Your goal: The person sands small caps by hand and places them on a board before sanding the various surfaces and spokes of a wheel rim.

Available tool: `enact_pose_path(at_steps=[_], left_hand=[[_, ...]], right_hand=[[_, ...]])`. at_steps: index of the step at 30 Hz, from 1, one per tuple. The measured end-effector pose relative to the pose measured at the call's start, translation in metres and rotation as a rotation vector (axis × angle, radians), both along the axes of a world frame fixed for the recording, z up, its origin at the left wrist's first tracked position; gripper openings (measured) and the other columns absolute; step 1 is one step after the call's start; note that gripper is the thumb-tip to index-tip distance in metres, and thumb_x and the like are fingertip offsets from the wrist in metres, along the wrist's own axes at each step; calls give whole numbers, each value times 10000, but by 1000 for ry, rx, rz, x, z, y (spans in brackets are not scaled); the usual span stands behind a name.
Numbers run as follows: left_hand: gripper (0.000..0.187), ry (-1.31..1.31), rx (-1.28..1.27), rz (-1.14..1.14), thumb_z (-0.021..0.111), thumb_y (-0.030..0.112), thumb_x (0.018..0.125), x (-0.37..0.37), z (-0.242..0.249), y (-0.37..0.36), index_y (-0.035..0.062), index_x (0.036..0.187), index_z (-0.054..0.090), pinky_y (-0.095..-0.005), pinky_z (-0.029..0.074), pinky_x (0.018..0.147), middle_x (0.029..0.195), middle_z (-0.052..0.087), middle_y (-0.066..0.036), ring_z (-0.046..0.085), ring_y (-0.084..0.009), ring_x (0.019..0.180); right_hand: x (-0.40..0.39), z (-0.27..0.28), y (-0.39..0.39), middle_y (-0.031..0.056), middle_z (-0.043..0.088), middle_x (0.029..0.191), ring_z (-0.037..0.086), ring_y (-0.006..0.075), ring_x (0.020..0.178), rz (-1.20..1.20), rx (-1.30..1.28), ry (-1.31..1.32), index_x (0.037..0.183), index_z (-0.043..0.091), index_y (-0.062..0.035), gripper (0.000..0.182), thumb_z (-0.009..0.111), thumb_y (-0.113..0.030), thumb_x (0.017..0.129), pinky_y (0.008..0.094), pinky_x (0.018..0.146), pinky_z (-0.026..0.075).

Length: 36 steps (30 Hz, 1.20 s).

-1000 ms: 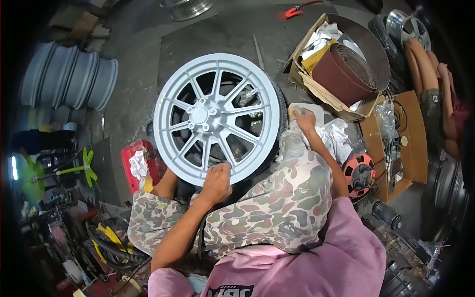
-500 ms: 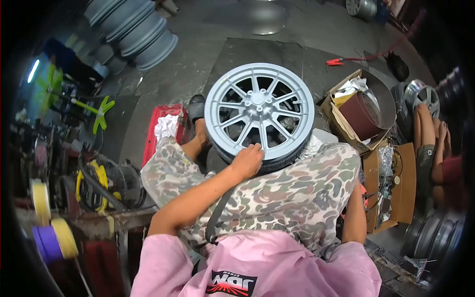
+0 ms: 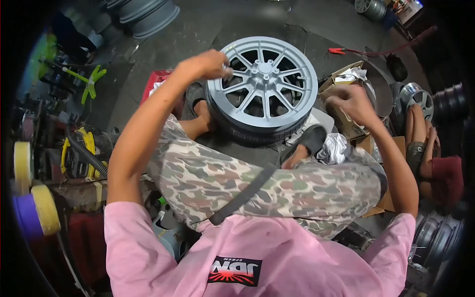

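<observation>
Right hand [image 3: 349,103]: fingers curled loosely, apparently holding nothing, just right of the grey multi-spoke alloy wheel [image 3: 264,81]. Left hand [image 3: 208,64]: fingertips bent onto wheel's left rim edge, pressing, not gripping. Cardboard box [image 3: 346,81] of sandpaper rolls beyond right fingers.

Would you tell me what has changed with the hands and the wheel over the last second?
The left hand moved from the near rim of the grey wheel round to its upper left edge. The right hand left the white paper on the floor and now hangs raised beside the wheel, fingers closed. The wheel stayed flat between the feet.
</observation>
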State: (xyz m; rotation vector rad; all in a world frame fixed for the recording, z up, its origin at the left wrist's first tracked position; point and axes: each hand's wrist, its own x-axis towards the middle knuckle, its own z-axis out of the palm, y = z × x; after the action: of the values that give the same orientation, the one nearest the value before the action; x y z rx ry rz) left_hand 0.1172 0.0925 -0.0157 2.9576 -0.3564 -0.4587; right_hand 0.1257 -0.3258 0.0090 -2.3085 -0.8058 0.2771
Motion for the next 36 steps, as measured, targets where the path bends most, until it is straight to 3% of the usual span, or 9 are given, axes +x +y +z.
enact_pose_path(at_steps=[5,9,14,18,20,24,25,30,36], left_hand=[[448,-105,-387,129,635,355,941,-9,33,18,-9,1201,664,-382,523,910,1085,718,-209,690,-344,1018],[435,38,-185,155,628,345,948,-28,33,54,-13,1193,665,-378,524,907,1054,724,-198,695,-322,1015],[431,-128,-268,248,635,334,958,-39,42,68,-28,1191,659,-375,522,859,1052,708,-209,692,-303,947],[448,21,-378,255,648,337,957,-35,38,61,-39,1199,651,-367,521,881,1084,705,-198,685,-296,975],[445,15,-385,232,642,339,960,-37,34,68,-36,1199,654,-368,524,875,1084,707,-191,685,-292,992],[458,23,-340,260,631,359,964,-38,33,74,-40,1186,660,-373,533,855,1066,711,-195,691,-287,966],[461,-6,-343,244,634,364,961,-37,29,74,-37,1187,662,-374,534,850,1050,713,-201,695,-289,953],[464,-27,-360,220,621,403,938,-39,29,68,-15,1122,701,-394,529,851,989,721,-225,693,-361,940],[445,-72,-393,152,646,367,951,-32,24,65,-14,1180,671,-367,540,805,984,722,-205,702,-289,887]], right_hand=[[-15,-106,99,155,702,861,681,333,805,299,34,-7,929,744,-14,169,677,-62,781,401,763,544],[-24,-151,134,188,666,913,662,375,875,429,-124,-6,891,728,-21,142,685,-55,759,455,780,543],[-32,-165,176,228,679,839,669,409,774,386,-252,45,789,714,4,90,641,-5,738,495,740,546],[-23,-170,208,181,677,871,679,389,804,358,-209,68,972,754,-55,236,678,-29,751,461,736,554],[-19,-161,175,182,681,898,693,377,832,509,-478,54,981,755,-57,249,683,-26,745,466,738,560],[-29,-164,180,181,649,847,680,377,791,449,-407,-22,946,732,-34,214,679,-17,739,480,740,554],[-34,-172,199,224,661,877,675,410,800,410,-331,-44,757,675,21,65,618,-9,750,495,758,540],[-40,-166,180,222,640,931,655,380,822,446,-202,-217,716,623,1,28,611,-24,715,480,718,495],[-44,-180,205,187,630,897,655,380,794,357,-172,-193,733,629,9,33,625,-19,717,476,741,504]])
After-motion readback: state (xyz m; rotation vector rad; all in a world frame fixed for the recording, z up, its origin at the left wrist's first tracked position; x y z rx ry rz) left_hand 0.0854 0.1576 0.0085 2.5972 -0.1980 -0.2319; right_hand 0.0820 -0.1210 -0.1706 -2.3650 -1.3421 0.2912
